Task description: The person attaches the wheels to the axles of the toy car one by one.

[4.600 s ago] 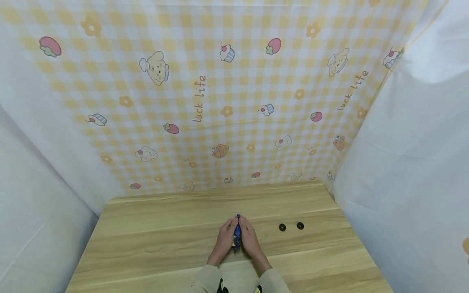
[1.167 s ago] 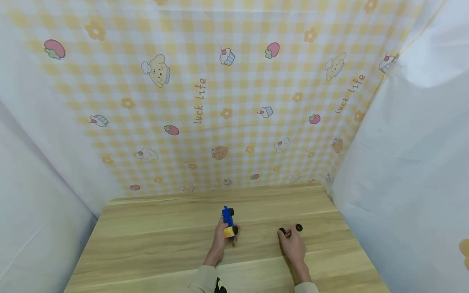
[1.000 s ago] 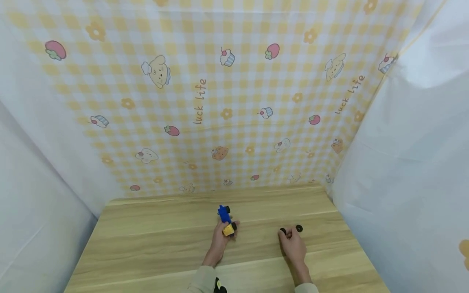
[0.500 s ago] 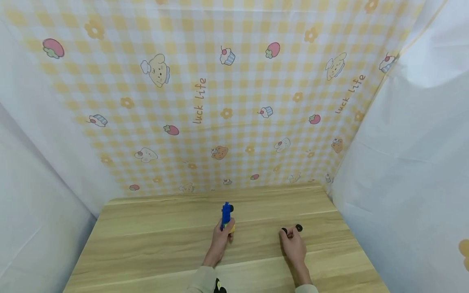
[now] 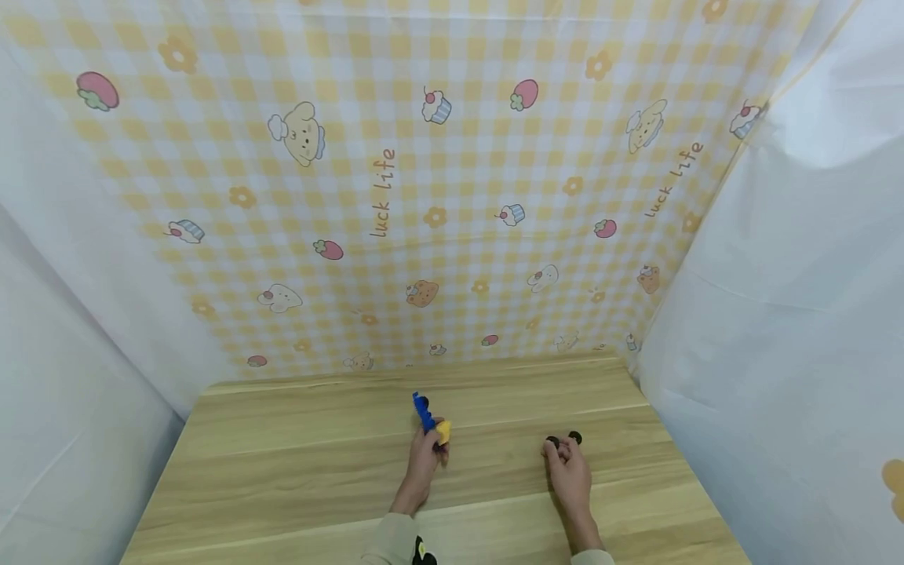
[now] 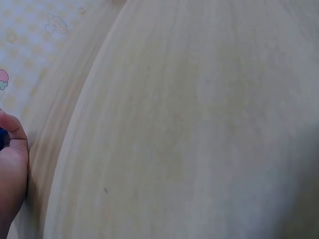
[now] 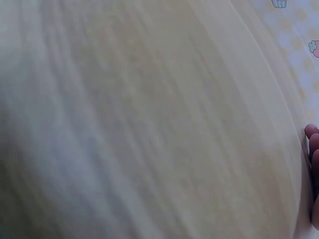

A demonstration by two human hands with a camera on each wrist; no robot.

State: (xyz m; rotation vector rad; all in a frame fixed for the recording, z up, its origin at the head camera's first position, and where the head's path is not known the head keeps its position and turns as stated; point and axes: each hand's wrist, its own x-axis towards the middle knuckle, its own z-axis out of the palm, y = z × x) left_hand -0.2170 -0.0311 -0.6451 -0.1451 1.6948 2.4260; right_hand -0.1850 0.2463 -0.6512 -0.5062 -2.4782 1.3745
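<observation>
At the lower centre of the head view, the fingers of the left hand [image 5: 422, 460] are curled round a blue-and-yellow toy vehicle [image 5: 424, 413] above the wooden counter [image 5: 282, 459]. Towards the lower right, the right hand [image 5: 570, 475] pinches one black ring [image 5: 552, 442] by thumb and fingers, while a second black ring [image 5: 575, 436] sits just beyond its fingertips, contact unclear.
</observation>
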